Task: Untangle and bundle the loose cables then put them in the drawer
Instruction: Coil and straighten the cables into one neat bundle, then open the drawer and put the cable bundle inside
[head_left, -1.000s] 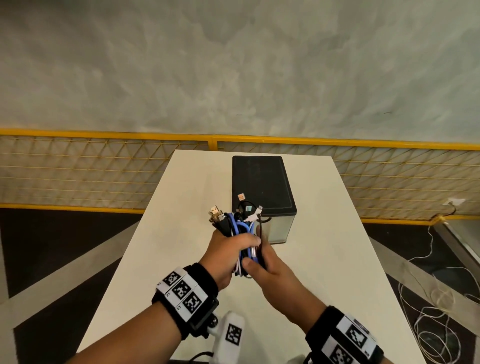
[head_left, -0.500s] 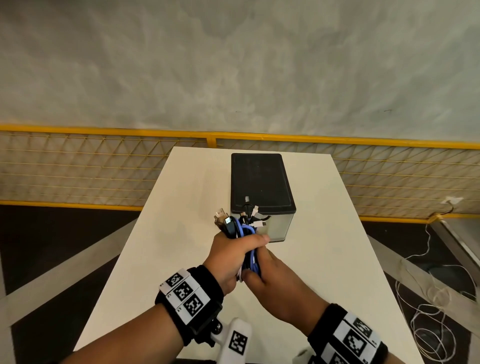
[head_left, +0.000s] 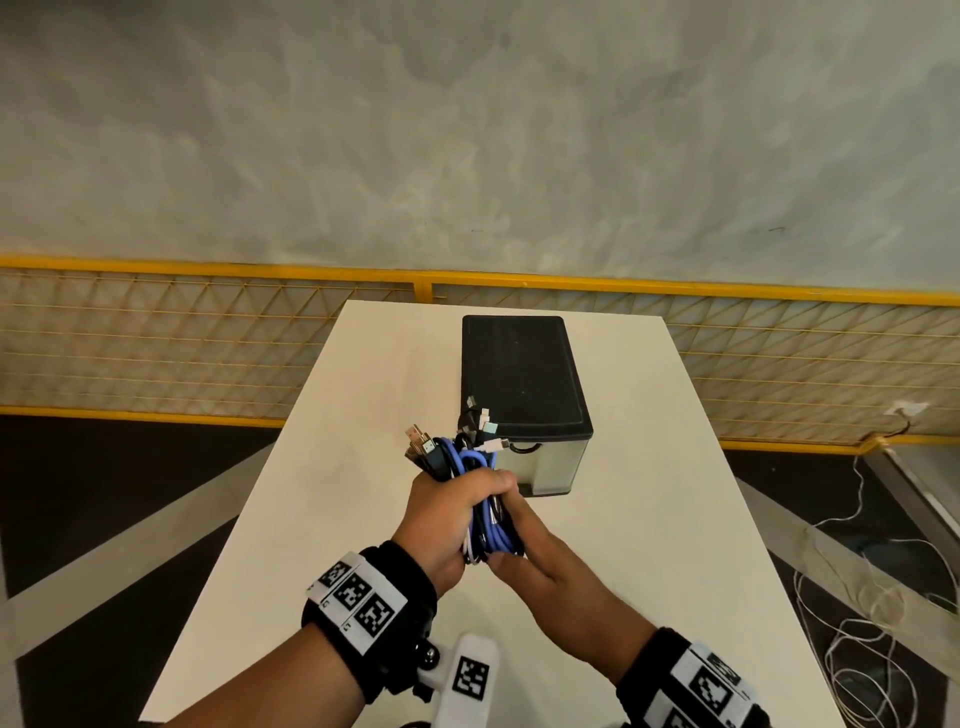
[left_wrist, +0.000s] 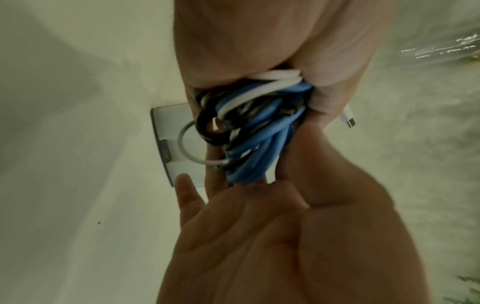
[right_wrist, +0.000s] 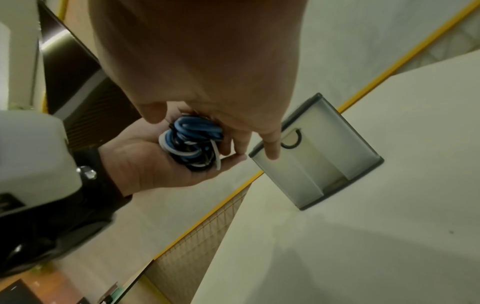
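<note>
Cable bundle (head_left: 480, 499) held in the air just in front of the drawer box (head_left: 524, 400). Left hand (head_left: 447, 514) wrapped tight round it; right hand (head_left: 540, 561) fingers straight, steadying the lower loops. Drawer front shut — judge: keep left grip firm, free the right for the handle (right_wrist: 292, 139) — plugs may snag

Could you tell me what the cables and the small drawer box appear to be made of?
Cables: flexible rubbery or plastic sheathing in blue, white and black, smooth, with metal plug tips.
Drawer box: probably plastic; matte black top, frosted translucent grey front with a moulded ring pull.
</note>
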